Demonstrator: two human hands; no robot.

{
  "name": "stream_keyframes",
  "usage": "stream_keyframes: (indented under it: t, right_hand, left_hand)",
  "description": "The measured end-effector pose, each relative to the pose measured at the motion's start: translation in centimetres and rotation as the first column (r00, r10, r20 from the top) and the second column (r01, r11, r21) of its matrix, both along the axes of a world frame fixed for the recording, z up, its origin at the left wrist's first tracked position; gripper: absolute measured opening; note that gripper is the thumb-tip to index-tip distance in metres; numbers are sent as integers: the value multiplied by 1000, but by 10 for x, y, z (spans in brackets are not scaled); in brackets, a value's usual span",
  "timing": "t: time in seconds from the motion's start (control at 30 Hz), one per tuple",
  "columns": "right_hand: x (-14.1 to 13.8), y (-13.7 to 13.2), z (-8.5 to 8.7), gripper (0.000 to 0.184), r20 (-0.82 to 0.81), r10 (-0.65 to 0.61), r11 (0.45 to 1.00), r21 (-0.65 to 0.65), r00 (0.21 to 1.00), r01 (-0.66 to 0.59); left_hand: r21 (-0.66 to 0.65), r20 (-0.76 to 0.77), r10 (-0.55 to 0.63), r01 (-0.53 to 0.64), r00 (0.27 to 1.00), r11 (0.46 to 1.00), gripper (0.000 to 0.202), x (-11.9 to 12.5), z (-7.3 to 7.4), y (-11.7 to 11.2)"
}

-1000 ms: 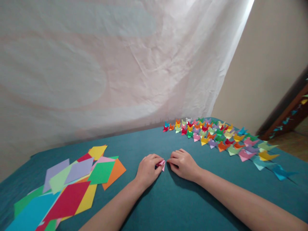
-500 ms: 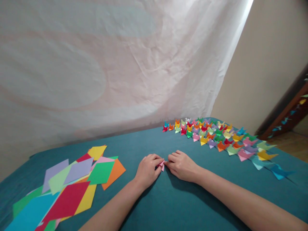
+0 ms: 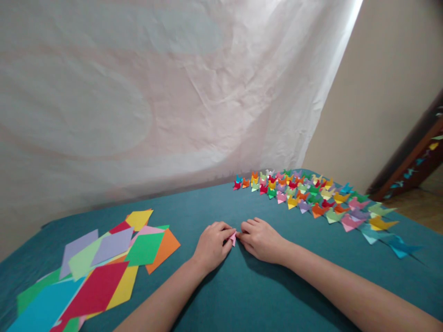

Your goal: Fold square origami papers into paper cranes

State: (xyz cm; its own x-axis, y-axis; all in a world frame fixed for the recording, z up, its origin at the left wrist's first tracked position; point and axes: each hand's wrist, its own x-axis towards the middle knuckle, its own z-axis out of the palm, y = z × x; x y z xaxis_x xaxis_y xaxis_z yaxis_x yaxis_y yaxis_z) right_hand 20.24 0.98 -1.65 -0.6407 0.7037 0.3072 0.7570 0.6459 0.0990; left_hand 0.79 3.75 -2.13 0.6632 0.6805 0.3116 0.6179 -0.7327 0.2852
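Note:
Both my hands rest on the teal tablecloth (image 3: 249, 295) in the middle of the view. My left hand (image 3: 212, 245) and my right hand (image 3: 261, 239) meet fingertip to fingertip, each pinched on a small pink folded paper (image 3: 233, 238) that lies on the cloth between them. Most of that paper is hidden by my fingers; only a pink corner shows.
A loose heap of coloured paper squares (image 3: 100, 267) lies at the left. Rows of several small folded paper figures (image 3: 311, 198) in many colours run from the back centre to the right edge. A creased white sheet (image 3: 155, 92) hangs behind the table. A wooden frame (image 3: 411, 170) stands at the far right.
My right hand has slid slightly left toward my left hand, and less of the pink paper shows between the fingers. The view has drifted a little.

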Motion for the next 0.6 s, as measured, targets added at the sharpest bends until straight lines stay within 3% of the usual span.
stream_keyframes:
  t: [0.37, 0.6]
  right_hand:
    - [1, -2, 2, 22, -58, -18, 999, -39, 998, 16]
    - [13, 7, -6, 22, -188, 82, 991, -91, 979, -101]
  left_hand:
    - [26, -30, -26, 27, 999, 999, 28, 0, 6, -5]
    - [50, -56, -38, 41, 998, 998, 32, -1, 7, -6]
